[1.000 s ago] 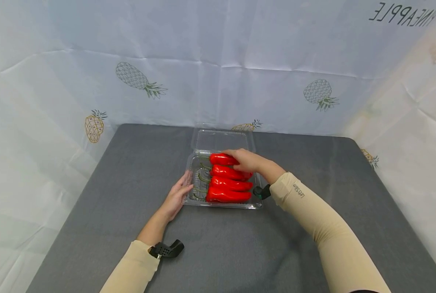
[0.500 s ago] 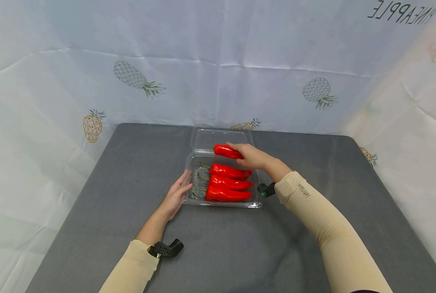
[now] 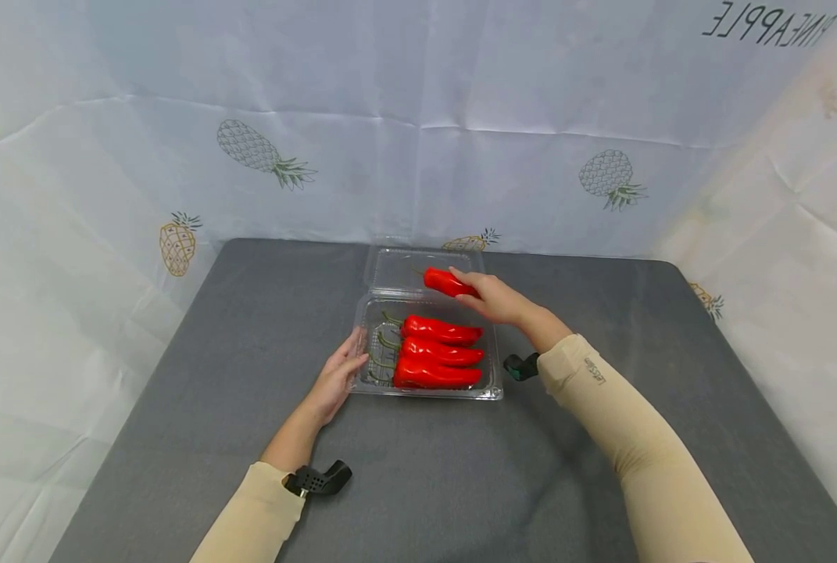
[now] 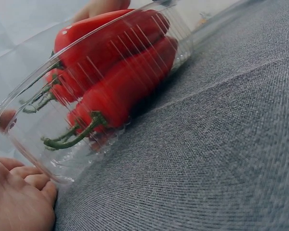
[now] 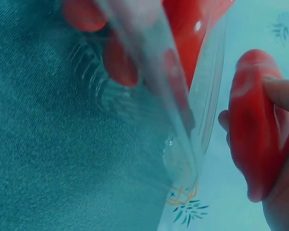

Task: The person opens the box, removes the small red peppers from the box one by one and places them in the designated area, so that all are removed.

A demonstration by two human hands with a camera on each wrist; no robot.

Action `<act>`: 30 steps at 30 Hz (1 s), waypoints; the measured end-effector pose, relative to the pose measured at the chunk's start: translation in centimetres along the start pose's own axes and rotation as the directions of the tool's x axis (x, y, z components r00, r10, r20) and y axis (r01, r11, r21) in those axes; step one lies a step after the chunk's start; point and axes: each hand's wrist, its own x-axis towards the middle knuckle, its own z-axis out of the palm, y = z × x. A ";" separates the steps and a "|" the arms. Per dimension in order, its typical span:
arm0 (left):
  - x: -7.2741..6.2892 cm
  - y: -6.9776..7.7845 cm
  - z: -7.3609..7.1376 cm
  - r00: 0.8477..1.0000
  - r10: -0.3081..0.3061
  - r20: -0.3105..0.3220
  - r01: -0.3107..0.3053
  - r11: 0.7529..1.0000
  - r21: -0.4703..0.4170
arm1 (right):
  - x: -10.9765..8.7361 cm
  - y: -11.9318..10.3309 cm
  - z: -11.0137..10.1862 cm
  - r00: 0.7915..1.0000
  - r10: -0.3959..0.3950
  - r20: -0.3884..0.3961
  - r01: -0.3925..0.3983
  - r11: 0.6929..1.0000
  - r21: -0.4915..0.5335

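Observation:
A clear plastic clamshell box holds several red peppers with green stems, lying side by side. My left hand holds the box's left side, thumb at the rim and fingers along the outer wall. In the left wrist view, that hand shows at the lower left, beside the wall. My right hand grips one red pepper above the back of the box, overlapping the lid in the head view. The right wrist view has this pepper between thumb and fingers, its tapered end toward the palm.
The box's hinged lid lies folded back toward the rear table edge. A grey cloth covers the table. Behind it hangs a white curtain printed with pineapples.
My right hand has lifted the rearmost pepper out of its row and carried it up, back and slightly right. My left hand stays at the box's left side.

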 end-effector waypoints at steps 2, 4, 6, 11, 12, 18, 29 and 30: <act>-0.1 0.0 0.0 1.000 0.000 0.001 0.000 1.000 0.000 | -0.2 0.2 -0.1 1.000 0.016 -0.020 -0.015 1.000 0.004; -0.1 0.1 0.1 1.000 0.001 0.003 -0.001 1.000 0.000 | -0.4 0.4 -0.2 0.998 0.032 -0.046 -0.032 0.999 -0.001; -0.1 0.1 0.1 1.000 0.003 0.005 -0.003 1.000 -0.001 | -0.5 0.7 -0.3 0.996 0.056 -0.076 -0.056 0.998 -0.006; -0.1 0.1 0.1 1.000 0.003 0.005 -0.003 1.000 -0.001 | -0.9 1.4 -0.4 0.981 0.121 -0.149 -0.122 0.993 0.003; -0.2 0.1 0.1 1.000 0.001 0.001 -0.001 1.000 0.000 | -1.0 1.6 -0.3 0.978 0.135 -0.159 -0.136 0.991 0.006; -0.2 0.0 0.2 1.000 -0.003 -0.009 0.003 1.000 -0.004 | -1.7 2.9 0.0 0.949 0.230 -0.216 -0.231 0.973 0.020; -0.1 0.0 0.6 1.000 0.000 -0.031 0.000 1.000 0.001 | -2.3 5.4 0.8 0.889 0.337 -0.309 -0.335 0.940 0.061; -0.1 0.0 0.7 0.999 0.000 -0.034 0.000 1.000 0.000 | -2.3 5.5 0.8 0.886 0.342 -0.314 -0.339 0.938 0.066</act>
